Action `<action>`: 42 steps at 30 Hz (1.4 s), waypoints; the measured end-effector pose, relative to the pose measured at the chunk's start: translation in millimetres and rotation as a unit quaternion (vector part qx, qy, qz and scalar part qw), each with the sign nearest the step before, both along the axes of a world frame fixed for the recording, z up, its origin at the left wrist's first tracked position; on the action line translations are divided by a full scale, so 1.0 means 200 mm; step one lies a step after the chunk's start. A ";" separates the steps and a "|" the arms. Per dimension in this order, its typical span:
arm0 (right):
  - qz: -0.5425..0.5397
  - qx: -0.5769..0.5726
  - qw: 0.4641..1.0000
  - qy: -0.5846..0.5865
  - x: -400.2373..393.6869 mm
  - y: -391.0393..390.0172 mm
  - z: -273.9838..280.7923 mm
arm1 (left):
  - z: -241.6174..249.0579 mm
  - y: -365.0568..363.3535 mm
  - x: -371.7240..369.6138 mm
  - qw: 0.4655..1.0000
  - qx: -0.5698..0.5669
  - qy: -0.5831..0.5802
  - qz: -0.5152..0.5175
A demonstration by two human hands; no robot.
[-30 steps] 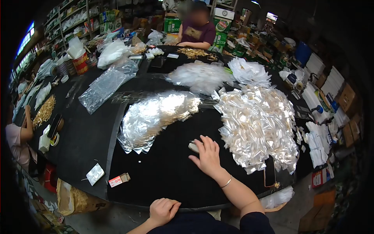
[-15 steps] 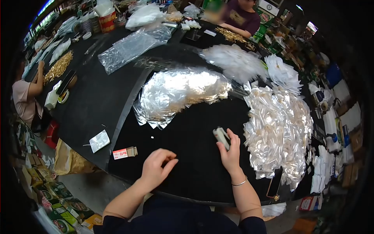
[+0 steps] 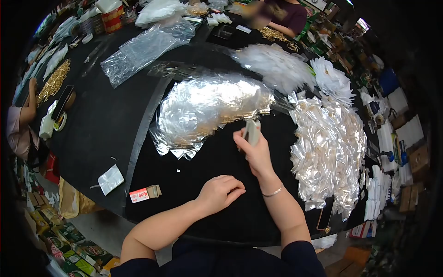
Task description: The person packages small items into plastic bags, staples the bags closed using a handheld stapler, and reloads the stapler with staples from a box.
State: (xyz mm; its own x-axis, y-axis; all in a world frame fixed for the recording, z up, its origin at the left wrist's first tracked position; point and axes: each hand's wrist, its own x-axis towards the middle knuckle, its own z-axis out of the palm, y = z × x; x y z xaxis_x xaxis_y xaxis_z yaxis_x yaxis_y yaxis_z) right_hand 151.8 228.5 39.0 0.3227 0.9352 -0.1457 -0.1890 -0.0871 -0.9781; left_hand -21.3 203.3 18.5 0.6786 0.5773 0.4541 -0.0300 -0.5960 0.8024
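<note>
My right hand point(image 3: 257, 154) grips a small light-grey stapler point(image 3: 252, 132), its front end pointing away from me. It is close to the near edge of the spread of shiny clear plastic packets point(image 3: 207, 99) in the middle of the table. My left hand point(image 3: 219, 194) is nearer to me, over the black cloth, with its fingers curled and the thumb near the fingertips. Nothing shows between them. To its left lies an opened red-and-white box marked No10 point(image 3: 144, 193).
A large heap of clear packets point(image 3: 327, 147) covers the right side, near a phone point(image 3: 325, 217). White plastic sheets point(image 3: 277, 67) lie behind. A small white packet point(image 3: 110, 180) is at left. Two people sit across the table near gold-coloured pieces point(image 3: 54, 82).
My right hand has moved forward and left with the stapler, turning it. My left hand has shifted right, its fingers closer together. The whole view has tilted slightly.
</note>
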 end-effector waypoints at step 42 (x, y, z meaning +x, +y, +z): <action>-0.017 0.037 0.990 -0.135 -0.01 -0.35 -0.06 | 0.01 0.16 -0.03 0.945 -0.302 0.011 0.128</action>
State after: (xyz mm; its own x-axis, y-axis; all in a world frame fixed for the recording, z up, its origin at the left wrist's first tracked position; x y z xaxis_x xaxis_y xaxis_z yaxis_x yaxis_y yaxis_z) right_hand 150.1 158.3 26.3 0.3721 0.9280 0.0185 0.0795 -0.0120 -0.9968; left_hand -27.6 234.3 20.4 0.4876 0.8728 -0.0226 0.0740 -0.0155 0.9971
